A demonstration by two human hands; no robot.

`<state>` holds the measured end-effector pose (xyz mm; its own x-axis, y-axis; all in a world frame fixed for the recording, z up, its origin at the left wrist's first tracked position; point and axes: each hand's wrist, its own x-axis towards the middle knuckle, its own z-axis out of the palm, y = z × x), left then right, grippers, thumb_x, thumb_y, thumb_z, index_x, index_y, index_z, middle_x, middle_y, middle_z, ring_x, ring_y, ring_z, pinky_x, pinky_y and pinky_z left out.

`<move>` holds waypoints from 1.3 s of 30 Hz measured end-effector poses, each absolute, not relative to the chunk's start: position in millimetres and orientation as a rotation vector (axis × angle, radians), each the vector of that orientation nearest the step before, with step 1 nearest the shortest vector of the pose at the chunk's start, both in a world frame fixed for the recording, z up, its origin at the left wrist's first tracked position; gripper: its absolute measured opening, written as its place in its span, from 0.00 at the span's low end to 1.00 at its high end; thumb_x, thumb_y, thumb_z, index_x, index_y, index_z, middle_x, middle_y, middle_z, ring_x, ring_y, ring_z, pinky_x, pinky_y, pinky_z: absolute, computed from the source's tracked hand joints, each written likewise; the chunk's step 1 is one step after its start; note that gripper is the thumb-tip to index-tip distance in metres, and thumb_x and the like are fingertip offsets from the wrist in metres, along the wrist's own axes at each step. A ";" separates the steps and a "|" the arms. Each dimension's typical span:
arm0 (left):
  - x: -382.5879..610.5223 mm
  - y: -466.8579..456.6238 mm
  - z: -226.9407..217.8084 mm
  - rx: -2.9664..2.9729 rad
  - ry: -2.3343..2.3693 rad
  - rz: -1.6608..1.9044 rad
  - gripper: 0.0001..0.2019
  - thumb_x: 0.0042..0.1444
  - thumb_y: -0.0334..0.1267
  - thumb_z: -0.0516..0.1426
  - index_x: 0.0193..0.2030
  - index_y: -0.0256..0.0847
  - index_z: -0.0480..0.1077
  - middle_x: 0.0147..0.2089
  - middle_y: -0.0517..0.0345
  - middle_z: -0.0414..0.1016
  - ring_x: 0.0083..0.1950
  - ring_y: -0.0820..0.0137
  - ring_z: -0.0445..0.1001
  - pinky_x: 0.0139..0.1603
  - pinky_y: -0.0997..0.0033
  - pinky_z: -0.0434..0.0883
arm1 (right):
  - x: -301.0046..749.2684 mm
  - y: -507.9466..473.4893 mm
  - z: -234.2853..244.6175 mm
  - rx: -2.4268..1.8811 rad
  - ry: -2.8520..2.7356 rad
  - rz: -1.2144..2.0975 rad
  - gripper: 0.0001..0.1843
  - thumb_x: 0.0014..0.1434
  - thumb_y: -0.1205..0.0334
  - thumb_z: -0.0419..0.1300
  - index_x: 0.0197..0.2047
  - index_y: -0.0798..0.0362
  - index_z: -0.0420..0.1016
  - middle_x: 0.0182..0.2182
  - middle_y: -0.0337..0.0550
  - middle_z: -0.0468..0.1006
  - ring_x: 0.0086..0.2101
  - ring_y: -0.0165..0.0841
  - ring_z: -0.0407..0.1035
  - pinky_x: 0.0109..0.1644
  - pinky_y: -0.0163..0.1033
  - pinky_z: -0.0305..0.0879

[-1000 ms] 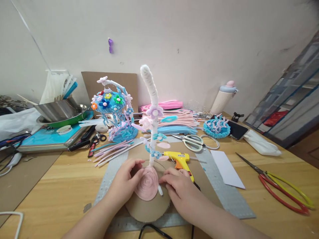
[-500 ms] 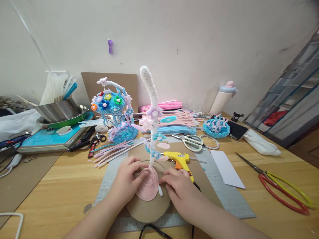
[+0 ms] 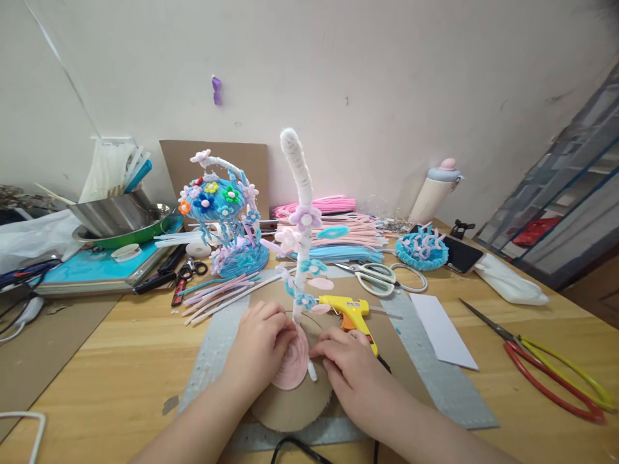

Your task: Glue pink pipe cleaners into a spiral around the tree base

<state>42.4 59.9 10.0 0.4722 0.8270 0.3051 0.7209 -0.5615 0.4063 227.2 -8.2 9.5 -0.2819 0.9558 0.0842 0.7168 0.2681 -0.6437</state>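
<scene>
A pink spiral disc point(image 3: 293, 364) of pipe cleaner lies on a round cardboard base point(image 3: 294, 407). From it rises a white fuzzy stem point(image 3: 300, 187) with lilac, pink and blue flowers. My left hand point(image 3: 261, 345) lies over the disc's left side, its fingers curled and pressing on it. My right hand point(image 3: 345, 361) pinches the disc's right edge, beside a short white stem end point(image 3: 312, 370). A yellow glue gun point(image 3: 351, 309) lies just behind my right hand.
A finished blue flower ornament point(image 3: 225, 216) stands at back left, near loose pipe cleaners point(image 3: 222, 290). White scissors point(image 3: 382, 276), white paper point(image 3: 442, 330), red and yellow shears point(image 3: 551, 370), a blue woven disc point(image 3: 420, 248), a phone point(image 3: 459, 252) and a steel bowl point(image 3: 113, 216) lie around.
My left hand has slid right, further over the pink disc, covering more of it. The stem now leans slightly to the right. My right hand has stayed put.
</scene>
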 end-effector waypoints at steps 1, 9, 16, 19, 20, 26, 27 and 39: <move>42.3 60.0 9.8 2.480 1.349 0.718 0.06 0.55 0.31 0.57 0.29 0.43 0.72 0.34 0.59 0.71 0.39 0.65 0.68 0.40 0.64 0.62 | 226.9 -8.0 9.8 -1.508 -2.080 0.690 0.19 0.61 0.74 0.49 0.44 0.46 0.76 0.41 0.40 0.73 0.40 0.36 0.63 0.48 0.46 0.54; 17.0 75.3 7.4 2.145 1.624 0.984 0.08 0.59 0.41 0.51 0.31 0.42 0.65 0.31 0.60 0.71 0.33 0.68 0.69 0.33 0.69 0.65 | 225.7 -7.9 11.5 -1.545 -2.046 0.724 0.19 0.61 0.73 0.49 0.43 0.46 0.77 0.42 0.40 0.74 0.40 0.37 0.62 0.48 0.47 0.55; -5.9 78.6 12.8 1.982 1.708 1.023 0.20 0.56 0.51 0.52 0.19 0.43 0.55 0.18 0.67 0.57 0.22 0.73 0.59 0.25 0.73 0.56 | 227.1 -7.6 9.6 -1.542 -2.038 0.731 0.19 0.61 0.73 0.49 0.42 0.45 0.77 0.41 0.40 0.74 0.40 0.37 0.61 0.48 0.47 0.55; -2.2 72.6 16.6 2.051 1.542 0.898 0.20 0.58 0.50 0.49 0.19 0.42 0.59 0.19 0.64 0.60 0.25 0.72 0.62 0.27 0.73 0.59 | 227.8 -7.0 10.1 -1.544 -2.049 0.728 0.19 0.62 0.73 0.48 0.43 0.45 0.76 0.42 0.40 0.73 0.39 0.37 0.61 0.48 0.47 0.55; 0.4 70.1 17.4 2.078 1.478 0.849 0.18 0.57 0.49 0.51 0.21 0.42 0.64 0.22 0.63 0.64 0.27 0.71 0.64 0.28 0.73 0.61 | 227.9 -7.0 10.4 -1.547 -2.055 0.730 0.18 0.62 0.73 0.48 0.43 0.45 0.76 0.42 0.40 0.73 0.39 0.37 0.62 0.48 0.47 0.55; 13.2 58.3 16.8 2.218 1.267 0.590 0.05 0.53 0.40 0.59 0.36 0.44 0.72 0.36 0.59 0.71 0.39 0.67 0.69 0.39 0.69 0.64 | 227.2 -8.1 11.3 -1.541 -2.067 0.730 0.18 0.62 0.73 0.48 0.43 0.46 0.76 0.42 0.41 0.73 0.40 0.36 0.62 0.48 0.47 0.54; 13.8 57.5 16.7 2.235 1.259 0.568 0.05 0.53 0.39 0.59 0.36 0.44 0.72 0.36 0.59 0.70 0.39 0.67 0.69 0.39 0.69 0.64 | 227.0 -8.2 11.4 -1.535 -2.068 0.728 0.18 0.62 0.73 0.48 0.43 0.47 0.76 0.42 0.41 0.73 0.40 0.36 0.63 0.48 0.47 0.54; 17.3 55.7 14.8 2.323 1.186 0.551 0.07 0.58 0.32 0.54 0.33 0.44 0.73 0.37 0.59 0.69 0.40 0.68 0.68 0.41 0.69 0.62 | 227.7 -8.7 9.8 -1.514 -2.071 0.703 0.18 0.61 0.74 0.48 0.43 0.47 0.76 0.41 0.40 0.73 0.39 0.35 0.63 0.48 0.47 0.53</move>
